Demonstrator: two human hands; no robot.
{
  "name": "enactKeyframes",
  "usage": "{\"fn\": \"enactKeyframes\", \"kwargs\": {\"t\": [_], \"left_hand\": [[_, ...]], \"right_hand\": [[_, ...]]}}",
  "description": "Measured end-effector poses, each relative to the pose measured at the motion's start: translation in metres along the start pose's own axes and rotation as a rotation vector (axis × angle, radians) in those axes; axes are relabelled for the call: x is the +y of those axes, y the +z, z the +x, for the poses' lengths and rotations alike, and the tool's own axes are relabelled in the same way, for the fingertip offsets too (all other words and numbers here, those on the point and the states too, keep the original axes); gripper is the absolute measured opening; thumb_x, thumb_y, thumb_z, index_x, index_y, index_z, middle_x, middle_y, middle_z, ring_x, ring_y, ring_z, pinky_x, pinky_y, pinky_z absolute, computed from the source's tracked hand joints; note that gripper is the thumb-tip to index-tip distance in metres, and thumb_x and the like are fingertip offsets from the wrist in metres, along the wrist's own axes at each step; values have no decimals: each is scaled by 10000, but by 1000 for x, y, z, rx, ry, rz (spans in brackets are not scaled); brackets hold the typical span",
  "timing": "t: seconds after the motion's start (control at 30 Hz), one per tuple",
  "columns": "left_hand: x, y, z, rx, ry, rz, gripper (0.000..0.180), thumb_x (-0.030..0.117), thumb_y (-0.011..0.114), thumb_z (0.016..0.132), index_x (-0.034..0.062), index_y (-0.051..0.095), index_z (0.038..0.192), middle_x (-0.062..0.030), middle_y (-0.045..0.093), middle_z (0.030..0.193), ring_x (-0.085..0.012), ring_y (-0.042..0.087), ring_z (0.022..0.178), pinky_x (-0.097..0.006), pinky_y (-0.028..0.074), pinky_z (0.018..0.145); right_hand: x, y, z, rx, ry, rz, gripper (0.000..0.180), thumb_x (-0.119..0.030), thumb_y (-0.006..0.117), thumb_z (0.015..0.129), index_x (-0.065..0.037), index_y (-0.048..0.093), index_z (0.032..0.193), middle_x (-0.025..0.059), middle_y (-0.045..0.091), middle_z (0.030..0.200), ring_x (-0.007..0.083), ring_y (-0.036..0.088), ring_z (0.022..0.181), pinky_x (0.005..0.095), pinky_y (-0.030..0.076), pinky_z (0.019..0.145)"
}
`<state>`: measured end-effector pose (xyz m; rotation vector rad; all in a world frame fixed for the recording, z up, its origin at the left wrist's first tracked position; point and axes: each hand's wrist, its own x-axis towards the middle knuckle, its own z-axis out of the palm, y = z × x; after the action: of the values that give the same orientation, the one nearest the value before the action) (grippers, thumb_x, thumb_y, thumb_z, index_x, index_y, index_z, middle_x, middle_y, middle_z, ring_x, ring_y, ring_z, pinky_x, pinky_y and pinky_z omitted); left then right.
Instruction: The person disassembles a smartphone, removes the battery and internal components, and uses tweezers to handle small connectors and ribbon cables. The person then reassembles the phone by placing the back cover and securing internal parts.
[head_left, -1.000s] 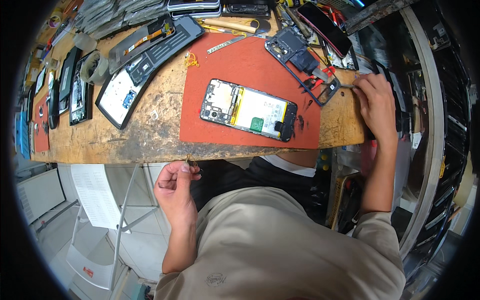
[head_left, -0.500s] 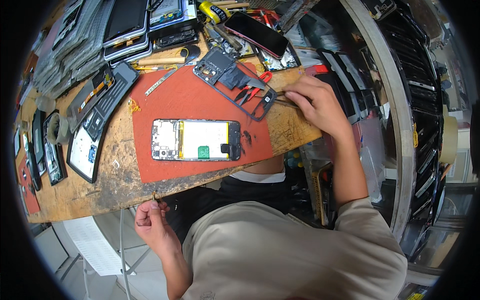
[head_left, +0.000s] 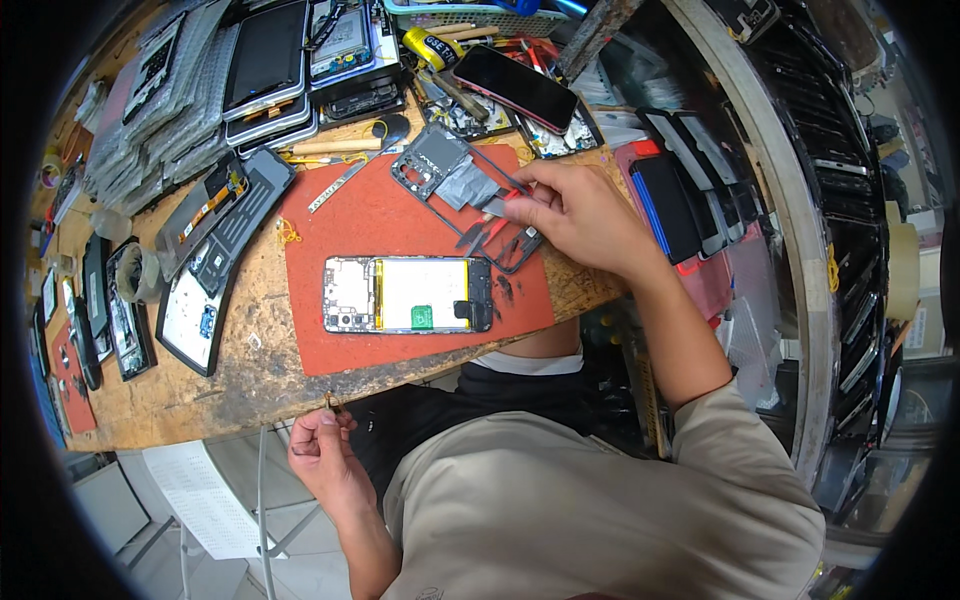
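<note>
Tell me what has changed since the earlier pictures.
The right hand moved left across the bench, from just beyond the end of the loose phone frame to above that frame; whether it let go of a thin tool or took hold of something is unclear. The camera view shifted too. The left hand still pinches a small brass-coloured piece near the bench's front edge, and the opened phone stays on the red mat.

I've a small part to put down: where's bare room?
Bare wood lies between the red mat and the white panel to its left, bar one pale scrap. The mat is bare between the ruler and the opened phone. Its upper right is crowded by a phone frame and the right hand.
</note>
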<state>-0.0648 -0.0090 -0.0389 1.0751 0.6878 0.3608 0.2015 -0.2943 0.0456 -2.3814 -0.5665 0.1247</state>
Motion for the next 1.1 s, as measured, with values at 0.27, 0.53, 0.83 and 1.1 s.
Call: {"fn": "enactKeyframes", "kwargs": {"t": [0.27, 0.53, 0.83, 1.1], "left_hand": [[1, 1, 2, -6, 0, -13, 88, 77, 675, 1079, 11, 663, 1022, -72, 706, 955, -147, 659, 878, -312, 555, 840], [1, 2, -1, 20, -18, 2, 116, 105, 726, 1062, 6, 689, 1014, -67, 727, 914, -126, 679, 830, -291, 563, 818], [0, 10, 0, 32, 1, 57, 116, 94, 748, 1040, -16, 721, 1014, -77, 756, 900, -123, 701, 798, -292, 587, 774], [-1, 16, -8, 81, -106, -50, 104, 83, 734, 1045, -18, 729, 1022, -64, 751, 917, -116, 703, 813, -284, 587, 762]], "right_hand": [[2, -17, 5, -186, 146, 692, 256, -80, 637, 1066, 15, 781, 1254, 20, 754, 922, 28, 600, 687, 237, 465, 580], [13, 1, 8, -112, -290, -49, 421, -85, 934, 797, -37, 803, 1194, 71, 641, 998, 205, 658, 863, 338, 528, 771], [21, -24, 0, 246, -294, -459, 176, 41, 708, 934, 1, 789, 1086, 184, 730, 994, 360, 729, 908, 403, 577, 822], [-79, 32, -49, 314, -77, 192, 180, 8, 730, 1004, 18, 779, 1177, 71, 755, 1059, 103, 670, 881, 238, 527, 749]]}}
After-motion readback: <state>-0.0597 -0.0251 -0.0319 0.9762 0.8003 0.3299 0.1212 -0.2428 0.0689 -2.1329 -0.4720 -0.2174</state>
